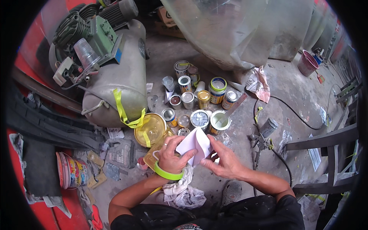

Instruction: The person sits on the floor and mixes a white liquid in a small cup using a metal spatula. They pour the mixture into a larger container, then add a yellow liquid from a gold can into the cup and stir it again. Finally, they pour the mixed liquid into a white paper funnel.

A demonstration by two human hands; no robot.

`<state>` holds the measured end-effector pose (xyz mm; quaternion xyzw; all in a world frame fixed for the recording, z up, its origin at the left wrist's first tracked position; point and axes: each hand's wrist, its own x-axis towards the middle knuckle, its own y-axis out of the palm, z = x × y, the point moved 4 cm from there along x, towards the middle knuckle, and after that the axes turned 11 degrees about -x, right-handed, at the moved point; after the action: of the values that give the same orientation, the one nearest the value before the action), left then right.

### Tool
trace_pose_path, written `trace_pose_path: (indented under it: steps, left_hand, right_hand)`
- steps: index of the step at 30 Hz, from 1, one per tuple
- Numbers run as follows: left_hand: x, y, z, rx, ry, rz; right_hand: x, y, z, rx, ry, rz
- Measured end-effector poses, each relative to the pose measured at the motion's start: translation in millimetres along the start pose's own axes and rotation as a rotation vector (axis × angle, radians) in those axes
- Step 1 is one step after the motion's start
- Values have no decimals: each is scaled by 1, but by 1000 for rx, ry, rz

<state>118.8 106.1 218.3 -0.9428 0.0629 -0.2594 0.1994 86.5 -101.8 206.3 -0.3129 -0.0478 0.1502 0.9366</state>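
Between both hands is a folded sheet of white paper [194, 143], spread apart like a pocket or cone. My left hand [171, 158] grips its left side, thumb on the front. My right hand [226, 159] pinches its right edge between thumb and fingers. A roll of bright green tape [168, 174] circles my left wrist. Just beyond the paper stands an open can of pale paint [220, 123] with a flat stirring stick [235, 105] leaning in it. Beside it is another can [199, 119] with a grey, smeared top. Several more paint cans [204, 99] cluster behind.
An air compressor [119, 73] stands at the left, near a large gold lid [150, 130] with yellow tape. A spray gun [262, 142] and black hose [293, 109] lie right. Plastic sheeting [230, 34] hangs behind; dark metal frames [326, 143] stand right. A crumpled rag [186, 193] lies near me.
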Motion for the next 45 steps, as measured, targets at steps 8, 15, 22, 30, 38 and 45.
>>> trace_pose_path:
  steps: [8,15,22,30,38,45]
  left_hand:
    - [-20,23,4,-288,-95,-123]
    - [-23,26,16,-439,-332,-110]
    - [-25,25,31,-487,-447,-56]
    - [-36,26,52,-425,-359,-74]
    - [-36,23,46,-595,-439,57]
    - [-27,17,55,-564,-538,-45]
  right_hand:
    - [-6,12,3,-287,-197,-370]
    - [-3,6,-3,-357,-378,-503]
    - [-7,-3,11,-497,-527,-526]
    - [-7,-2,10,-454,-546,-455]
    - [10,-15,-20,228,116,-221]
    - [4,-12,-1,-143,-140,-260]
